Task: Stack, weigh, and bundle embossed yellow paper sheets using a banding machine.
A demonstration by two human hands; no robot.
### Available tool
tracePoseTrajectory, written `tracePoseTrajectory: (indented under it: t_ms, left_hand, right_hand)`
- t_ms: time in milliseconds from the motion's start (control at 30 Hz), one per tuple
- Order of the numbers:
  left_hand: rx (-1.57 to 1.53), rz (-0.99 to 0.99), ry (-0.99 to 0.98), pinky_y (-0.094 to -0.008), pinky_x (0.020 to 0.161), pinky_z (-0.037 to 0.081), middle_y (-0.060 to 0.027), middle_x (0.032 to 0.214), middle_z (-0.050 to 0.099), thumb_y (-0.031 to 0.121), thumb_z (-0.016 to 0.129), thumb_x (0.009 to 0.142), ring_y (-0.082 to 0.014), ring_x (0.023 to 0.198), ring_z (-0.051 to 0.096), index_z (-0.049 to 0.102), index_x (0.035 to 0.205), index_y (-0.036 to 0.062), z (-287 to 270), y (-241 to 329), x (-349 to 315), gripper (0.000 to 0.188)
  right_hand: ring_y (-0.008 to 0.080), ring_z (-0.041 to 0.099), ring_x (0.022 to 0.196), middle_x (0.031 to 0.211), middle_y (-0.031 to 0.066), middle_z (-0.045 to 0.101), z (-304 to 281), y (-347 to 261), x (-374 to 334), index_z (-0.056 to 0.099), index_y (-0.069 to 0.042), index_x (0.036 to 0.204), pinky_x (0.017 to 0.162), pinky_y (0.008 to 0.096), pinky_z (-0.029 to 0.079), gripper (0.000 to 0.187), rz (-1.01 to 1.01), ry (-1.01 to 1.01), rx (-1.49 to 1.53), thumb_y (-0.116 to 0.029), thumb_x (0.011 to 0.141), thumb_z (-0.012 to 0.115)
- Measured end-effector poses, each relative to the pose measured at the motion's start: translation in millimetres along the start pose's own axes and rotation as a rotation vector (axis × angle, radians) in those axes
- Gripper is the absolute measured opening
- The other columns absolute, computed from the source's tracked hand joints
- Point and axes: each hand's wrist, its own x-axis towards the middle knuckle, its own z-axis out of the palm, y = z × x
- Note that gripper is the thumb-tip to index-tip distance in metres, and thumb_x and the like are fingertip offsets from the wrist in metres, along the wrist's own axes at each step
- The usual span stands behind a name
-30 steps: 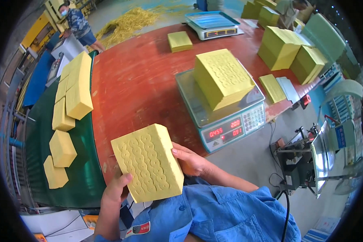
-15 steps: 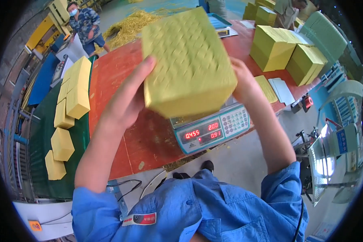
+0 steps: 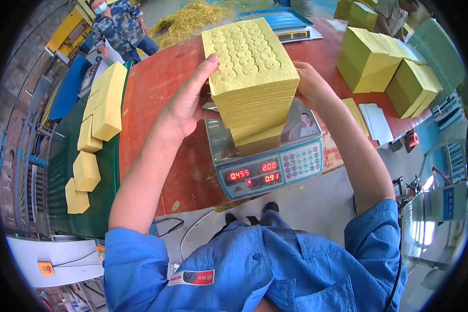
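Observation:
Between my two hands is a thick stack of yellow paper (image 3: 252, 57), its top marked with rows of rounded punched cuts. My left hand (image 3: 192, 99) grips its left side, thumb on the top edge. My right hand (image 3: 313, 86) is against its right side, fingertips hidden behind it. The stack is over the metal pan of a teal-edged digital scale (image 3: 268, 171) with lit red figures. Below the stack shows a narrower yellow block shape (image 3: 260, 138); I cannot tell whether it is a second stack or a reflection in the pan.
The scale stands on a red table (image 3: 156, 104). To the left, several yellow paper blocks (image 3: 109, 109) line a green conveyor belt (image 3: 106, 182). Tall yellow stacks (image 3: 372, 60), white sheets (image 3: 375, 122) and a blue tray (image 3: 275, 18) are beyond. Two people are at the far side.
The stack has come down and away from me toward the scale pan, and its top now shows punched cuts instead of a raised woven-like pattern. Both hands still hold it.

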Motion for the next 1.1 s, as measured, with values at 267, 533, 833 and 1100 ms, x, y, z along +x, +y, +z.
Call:
tracePoseTrajectory:
  t_ms: [267,533,833,1100]
  left_hand:
    - [0.054,-0.001,0.028,-0.0483,0.09,0.049,-0.013,0.125,0.057,0.077,0.049,0.083,-0.0242,0.112,0.055,0.05,0.139,0.0113,5.7,-2.1,-6.2,0.086]
    - [0.014,0.01,0.002,-0.0409,0.104,0.038,-0.0078,0.139,0.052,0.071,0.04,0.093,-0.0201,0.126,0.048,0.044,0.144,0.0067,-18.1,-26.5,2.9,0.082]
    - [-0.469,0.315,0.229,-0.0351,0.1,0.044,-0.007,0.136,0.053,0.047,0.054,0.096,-0.0163,0.122,0.051,0.042,0.143,0.006,21.6,-105.5,29.9,0.063]
    - [-0.446,0.299,0.28,-0.0355,0.095,0.046,-0.0075,0.128,0.058,0.042,0.052,0.096,-0.0174,0.115,0.056,0.05,0.135,0.0054,9.3,-101.9,35.7,0.053]
  right_hand:
    - [0.0135,0.066,0.092,0.111,0.0108,0.068,-4.4,0.2,0.7,0.059,0.005,0.125,0.077,0.0285,0.055,0.039,0.028,0.015,-0.091,-0.022,0.098,0.058]
    - [0.0179,0.064,0.099,0.112,0.0125,0.068,-3.0,20.0,-4.6,0.06,0.003,0.126,0.086,0.0321,0.049,0.047,-0.149,0.068,-0.163,-0.035,0.099,0.051]
    - [0.0205,0.032,0.141,0.152,0.0118,0.036,42.9,81.5,-13.1,0.024,-0.007,0.154,0.115,0.0343,0.025,0.067,-0.127,0.022,0.302,-0.052,0.105,0.027]
    - [0.0203,0.033,0.14,0.153,0.0114,0.035,42.3,83.2,-1.4,0.024,-0.004,0.154,0.114,0.0328,0.027,0.064,-0.249,-0.071,0.304,-0.047,0.106,0.029]
